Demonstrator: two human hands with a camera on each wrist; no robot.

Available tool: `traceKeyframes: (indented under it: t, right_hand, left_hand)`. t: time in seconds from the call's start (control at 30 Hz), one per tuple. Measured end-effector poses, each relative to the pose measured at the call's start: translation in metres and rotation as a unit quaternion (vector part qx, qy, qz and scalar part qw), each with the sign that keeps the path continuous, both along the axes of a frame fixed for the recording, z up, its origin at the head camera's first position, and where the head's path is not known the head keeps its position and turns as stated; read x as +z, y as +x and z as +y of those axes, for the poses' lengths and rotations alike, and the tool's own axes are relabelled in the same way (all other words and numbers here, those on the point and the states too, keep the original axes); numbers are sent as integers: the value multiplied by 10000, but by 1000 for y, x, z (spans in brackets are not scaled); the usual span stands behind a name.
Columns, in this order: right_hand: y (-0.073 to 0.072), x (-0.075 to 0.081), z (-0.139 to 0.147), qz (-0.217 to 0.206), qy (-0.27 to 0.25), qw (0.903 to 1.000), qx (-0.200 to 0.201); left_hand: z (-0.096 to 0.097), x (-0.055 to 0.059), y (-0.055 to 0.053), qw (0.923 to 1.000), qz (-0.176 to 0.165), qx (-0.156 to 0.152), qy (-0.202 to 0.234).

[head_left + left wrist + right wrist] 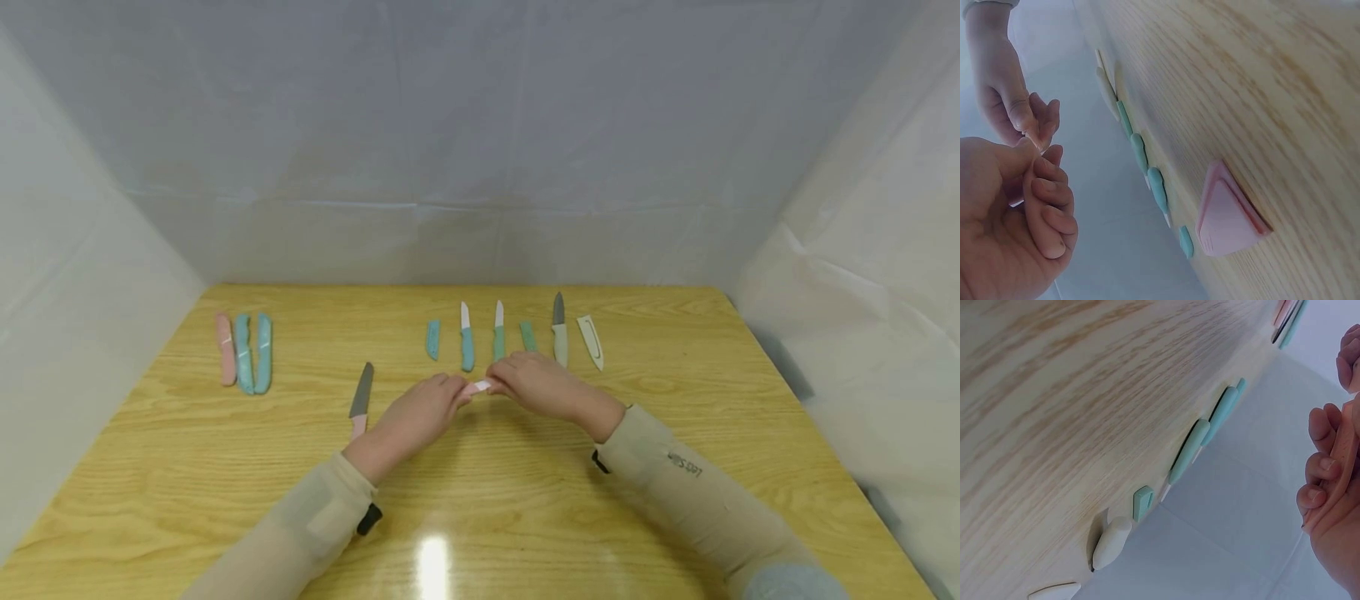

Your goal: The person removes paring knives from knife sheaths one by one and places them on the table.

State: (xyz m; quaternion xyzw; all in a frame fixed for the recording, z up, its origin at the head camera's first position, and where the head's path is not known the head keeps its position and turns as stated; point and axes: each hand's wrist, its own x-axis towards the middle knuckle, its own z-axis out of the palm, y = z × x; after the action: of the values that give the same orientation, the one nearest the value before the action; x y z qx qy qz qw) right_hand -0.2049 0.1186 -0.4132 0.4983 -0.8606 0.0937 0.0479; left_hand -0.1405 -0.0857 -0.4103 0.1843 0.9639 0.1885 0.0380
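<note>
Over the middle of the table both hands meet at a pink knife. My left hand (420, 415) grips its pink handle (1042, 228), fingers curled round it. A pink sheath (1339, 456) lies in the curled fingers of my right hand (542, 385). Between the hands a short stretch of white blade (482, 387) shows; the rest of it is hidden. Beside my left wrist, on the table, lies a grey-bladed knife (362, 392) whose pink handle (359, 426) is partly covered by the hand.
Behind the hands lie a blue sheath (432, 340), a blue-handled knife (467, 343), a green-handled knife (498, 335), a green sheath (528, 335), a beige-handled knife (559, 333) and a white sheath (591, 342). At far left are a pink sheathed knife (226, 350) and two blue ones (263, 354).
</note>
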Motion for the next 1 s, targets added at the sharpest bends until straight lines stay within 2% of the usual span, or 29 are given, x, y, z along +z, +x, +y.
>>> traceKeyframes:
  t: [0.53, 1.0]
  right_hand:
    - [1, 2, 1, 81, 115, 9999, -33]
    - [-1, 1, 2, -107, 53, 9999, -74]
  left_hand:
    - [0, -1, -1, 10000, -35, -28, -7]
    - [-1, 0, 0, 10000, -32, -52, 29]
